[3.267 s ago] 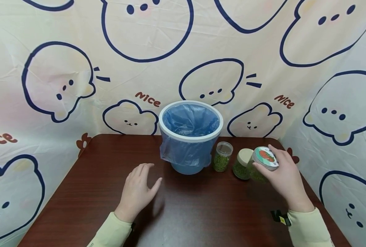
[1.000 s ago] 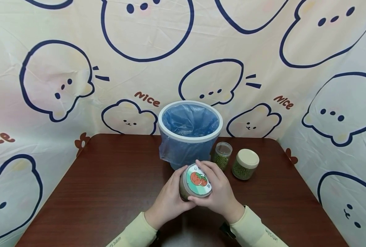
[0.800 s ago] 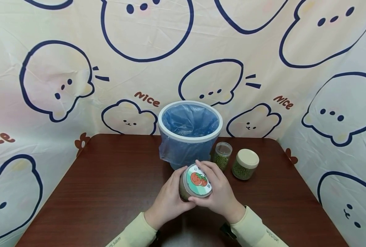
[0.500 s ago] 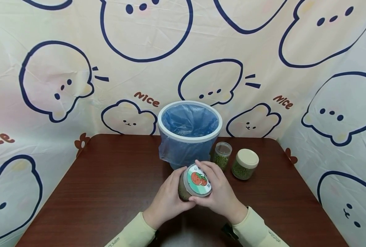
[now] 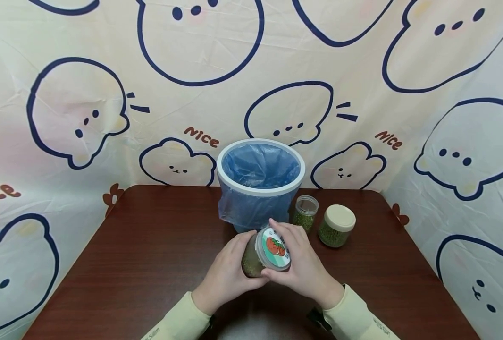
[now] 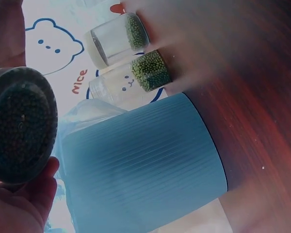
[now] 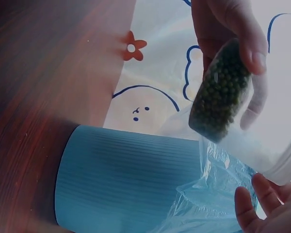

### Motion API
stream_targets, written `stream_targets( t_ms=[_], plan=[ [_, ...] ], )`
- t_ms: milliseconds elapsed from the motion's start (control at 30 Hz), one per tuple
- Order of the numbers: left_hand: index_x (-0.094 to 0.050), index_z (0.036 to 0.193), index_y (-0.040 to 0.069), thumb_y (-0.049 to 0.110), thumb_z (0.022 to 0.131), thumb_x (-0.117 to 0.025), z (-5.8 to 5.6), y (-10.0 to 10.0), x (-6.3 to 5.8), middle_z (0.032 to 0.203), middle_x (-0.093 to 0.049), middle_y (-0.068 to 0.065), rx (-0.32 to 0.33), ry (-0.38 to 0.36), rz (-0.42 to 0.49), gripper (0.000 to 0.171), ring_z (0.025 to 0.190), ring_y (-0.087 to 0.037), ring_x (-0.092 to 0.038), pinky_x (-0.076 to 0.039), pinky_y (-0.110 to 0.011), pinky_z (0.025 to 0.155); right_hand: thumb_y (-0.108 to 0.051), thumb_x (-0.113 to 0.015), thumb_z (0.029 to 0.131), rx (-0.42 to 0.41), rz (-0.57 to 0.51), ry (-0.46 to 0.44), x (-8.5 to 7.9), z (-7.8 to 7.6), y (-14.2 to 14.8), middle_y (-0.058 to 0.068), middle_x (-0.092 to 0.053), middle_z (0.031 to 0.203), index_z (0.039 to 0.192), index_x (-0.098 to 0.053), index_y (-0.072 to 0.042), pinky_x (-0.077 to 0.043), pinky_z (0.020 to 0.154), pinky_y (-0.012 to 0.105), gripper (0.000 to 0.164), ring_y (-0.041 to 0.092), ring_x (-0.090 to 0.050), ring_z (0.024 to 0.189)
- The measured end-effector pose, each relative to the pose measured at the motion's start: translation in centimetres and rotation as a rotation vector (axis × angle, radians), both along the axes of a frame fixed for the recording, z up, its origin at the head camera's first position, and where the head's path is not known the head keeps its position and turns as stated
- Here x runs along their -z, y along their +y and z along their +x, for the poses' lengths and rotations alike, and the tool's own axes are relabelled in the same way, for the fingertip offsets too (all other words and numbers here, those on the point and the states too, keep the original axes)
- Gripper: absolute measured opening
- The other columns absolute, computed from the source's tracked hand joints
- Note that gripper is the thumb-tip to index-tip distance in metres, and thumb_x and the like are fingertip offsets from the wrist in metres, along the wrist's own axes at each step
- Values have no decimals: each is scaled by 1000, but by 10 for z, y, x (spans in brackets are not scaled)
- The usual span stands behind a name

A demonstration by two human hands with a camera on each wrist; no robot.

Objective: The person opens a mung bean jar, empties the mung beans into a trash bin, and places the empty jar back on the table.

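A clear jar (image 5: 251, 260) of small green beans is held up in front of the bin, leaning so its lid faces right. Round the jar's body curls my left hand (image 5: 222, 275). My right hand (image 5: 305, 265) grips the rim of the lid (image 5: 275, 248), which bears a green and white sticker with red fruit. In the left wrist view the jar's bottom (image 6: 23, 125) faces the camera, with beans behind it. The right wrist view shows the beans (image 7: 220, 94) gathered at the jar's base, below the left fingers (image 7: 252, 53).
A blue bin (image 5: 262, 192) with a white rim and a blue bag liner stands at the back of the brown table (image 5: 158, 245). To its right stand a slim clear-topped jar (image 5: 305, 212) and a wider jar with a cream lid (image 5: 337, 226), both holding green beans.
My right hand has brought the stickered jar from the table's right side to the middle, where my left hand has taken hold of it. Lately the jar has tilted further, its lid swinging right.
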State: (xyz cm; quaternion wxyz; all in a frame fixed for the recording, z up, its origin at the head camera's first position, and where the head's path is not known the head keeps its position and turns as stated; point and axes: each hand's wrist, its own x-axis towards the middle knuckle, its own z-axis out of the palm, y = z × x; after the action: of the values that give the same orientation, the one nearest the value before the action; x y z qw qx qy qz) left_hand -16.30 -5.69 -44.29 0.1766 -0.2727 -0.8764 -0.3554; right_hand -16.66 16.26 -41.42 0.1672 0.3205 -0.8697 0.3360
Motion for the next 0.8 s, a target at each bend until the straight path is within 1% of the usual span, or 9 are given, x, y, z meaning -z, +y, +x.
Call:
stream_targets(
  t_ms=[133, 267, 367, 500, 600, 700, 800],
  plan=[
    [-47, 147, 12, 45, 65, -98, 2, 0, -1, 136, -60, -2, -9, 1, -9, 102, 119, -16, -59, -57, -41, 96, -39, -88, 80, -4, 6, -50, -3, 1, 1, -1, -49, 147, 160, -36, -16, -53, 95, 41, 98, 15, -43, 125],
    [-47, 146, 12, 46, 64, -98, 4, -1, -1, 134, -60, -2, -14, 1, -24, 102, 118, -15, -58, -57, -39, 95, -39, -87, 81, -9, 9, -95, -4, 2, 1, -2, -48, 147, 160, -37, -19, -53, 96, 41, 95, 14, -46, 125],
    [-47, 145, 11, 46, 64, -97, 5, -2, -1, 131, -61, -2, -23, 10, -39, 101, 115, -14, -59, -57, -38, 94, -42, -86, 82, -3, 1, -178, -6, 3, 0, -6, -48, 148, 161, -36, -23, -53, 99, 42, 95, 12, -48, 127],
    [-48, 143, 10, 47, 64, -97, 7, -2, 1, 128, -61, -2, -33, 22, -58, 100, 111, -13, -59, -57, -36, 93, -48, -87, 80, 23, -11, -273, -8, 5, -3, -10, -48, 148, 160, -36, -27, -53, 100, 41, 97, 11, -48, 129],
    [-48, 143, 9, 46, 65, -97, 8, -1, 3, 127, -61, -3, -33, 26, -60, 99, 108, -11, -60, -58, -35, 92, -51, -86, 80, 40, -11, -281, -8, 7, -6, -8, -48, 148, 160, -37, -27, -54, 98, 40, 96, 11, -48, 128],
    [-48, 143, 9, 46, 65, -97, 9, 0, 4, 127, -60, -3, -29, 23, -54, 99, 106, -10, -61, -58, -34, 91, -47, -82, 86, 47, -23, -265, -8, 9, -7, -5, -50, 146, 159, -39, -24, -54, 96, 39, 88, 13, -49, 125],
    [-48, 143, 8, 45, 64, -97, 9, 0, 5, 128, -60, -3, -25, 19, -52, 100, 106, -10, -61, -59, -34, 90, -45, -79, 89, 62, -39, -261, -6, 11, -8, -4, -50, 143, 158, -41, -23, -54, 94, 36, 81, 12, -50, 121]
  ],
)
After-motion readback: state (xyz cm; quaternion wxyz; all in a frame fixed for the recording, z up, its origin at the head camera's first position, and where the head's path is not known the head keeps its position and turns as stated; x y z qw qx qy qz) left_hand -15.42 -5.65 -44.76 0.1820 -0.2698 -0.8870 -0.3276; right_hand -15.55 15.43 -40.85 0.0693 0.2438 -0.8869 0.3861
